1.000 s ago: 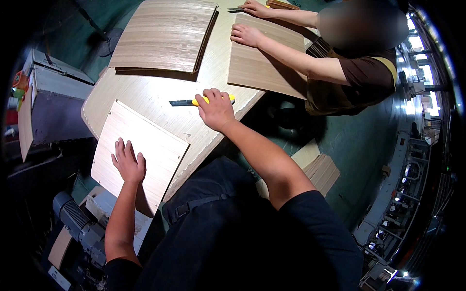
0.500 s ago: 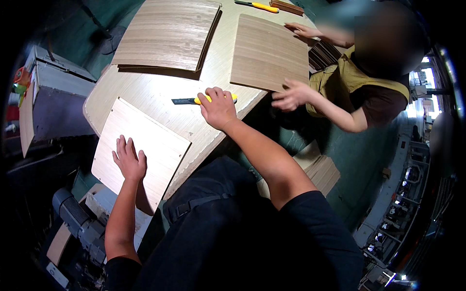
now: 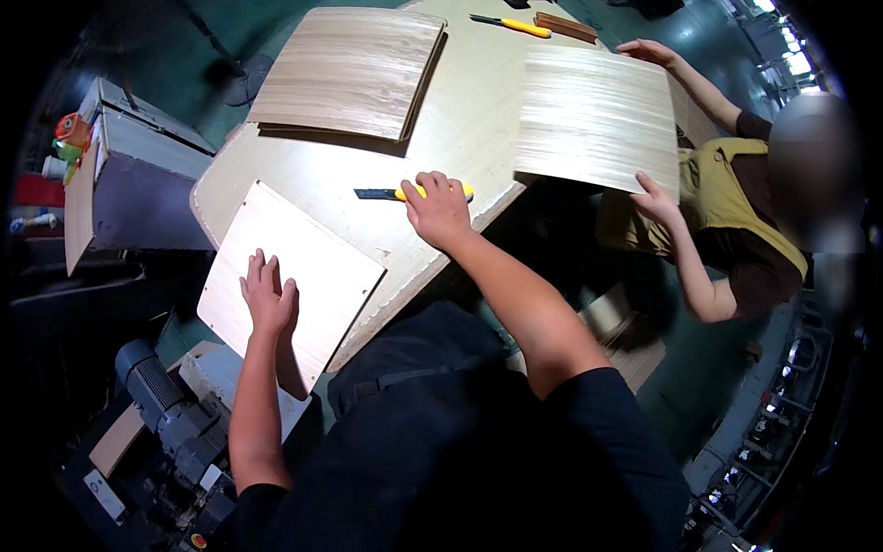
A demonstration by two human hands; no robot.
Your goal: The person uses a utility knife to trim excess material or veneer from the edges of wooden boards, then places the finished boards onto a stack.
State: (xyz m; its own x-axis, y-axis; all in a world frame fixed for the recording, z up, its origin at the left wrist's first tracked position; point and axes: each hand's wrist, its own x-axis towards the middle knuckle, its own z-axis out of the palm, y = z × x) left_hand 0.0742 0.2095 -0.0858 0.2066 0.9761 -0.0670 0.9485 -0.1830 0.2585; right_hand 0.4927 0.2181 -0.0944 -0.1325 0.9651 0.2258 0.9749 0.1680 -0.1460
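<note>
My left hand [image 3: 268, 296] lies with fingers apart on a pale wooden board [image 3: 303, 260] that has small holes near its corners. The board overhangs the table's near edge. Over at the right, my right hand [image 3: 439, 211] has its fingers curled over the yellow handle of a utility knife [image 3: 405, 193]. The knife's dark end points left, and the palm hides part of the handle. A co-worker's two hands hold a wood-grain board [image 3: 598, 115] by its right side, at the table's right edge.
A stack of wood-grain boards [image 3: 345, 74] sits at the table's far side. Beyond it lie another yellow utility knife [image 3: 524, 28] and brown strips [image 3: 566, 28]. A motor [image 3: 152, 377] stands below left, a grey cabinet [image 3: 152, 189] at left, and boards [image 3: 639, 354] lower right.
The co-worker's board has shifted right and tilted, and both their hands now hold it. My hands keep their places on the pale board and the knife, while the whole view has shifted slightly.
</note>
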